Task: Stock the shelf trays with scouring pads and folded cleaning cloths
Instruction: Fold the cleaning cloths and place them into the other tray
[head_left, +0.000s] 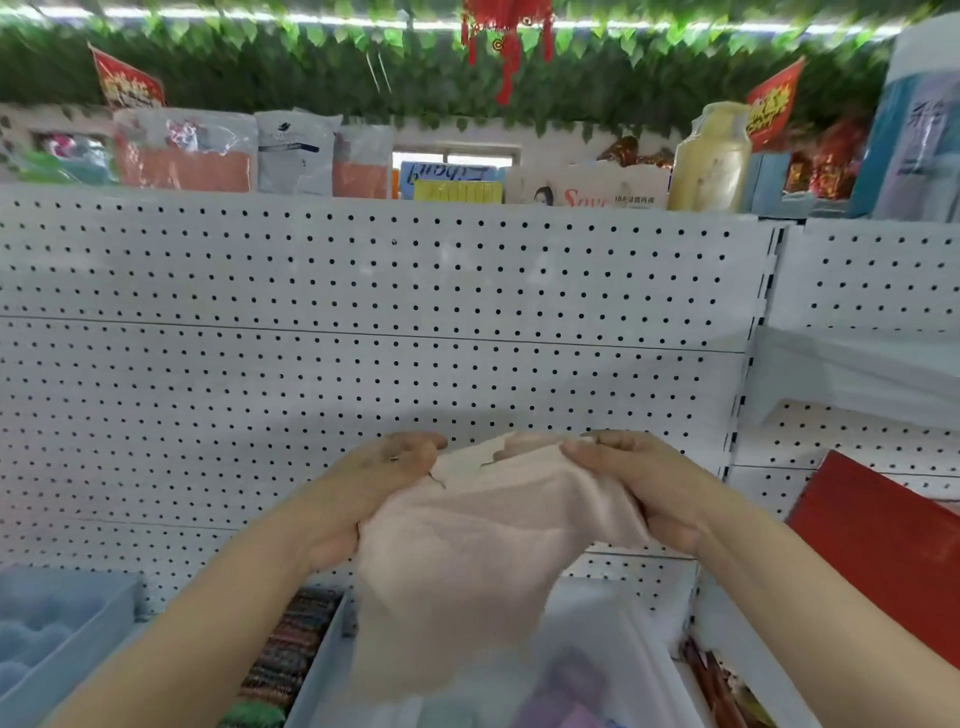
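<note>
The main risk from here is that the pale pink cloth (467, 545) ends up folded crooked or slips loose: it hangs limp and bunched between the hands, its lower part drooping free, so if either grip eases while the edges are being lined up, the loose end could sag into the clear tray (613, 629) below in a heap rather than as a neat fold. A second risk is catching the thin dark thread or tag loop that sticks out near the top edge, which might snag a finger and pull the fold askew. The picture is also blurred with motion, so fine detail of the edges is hard to judge. The left hand (358, 488) has its fingers curled in on the cloth's upper left edge, pinching it. The right hand (639, 478) likewise closes on the upper right part, thumb on top and fingers wrapped beneath the bunched fabric. Both hands hold the cloth up in front of the white pegboard (363, 312), above the shelf trays; a blue tray (62, 670) sits to the left, and a stack of dark striped pads (291, 654) stands between the two trays.
</note>
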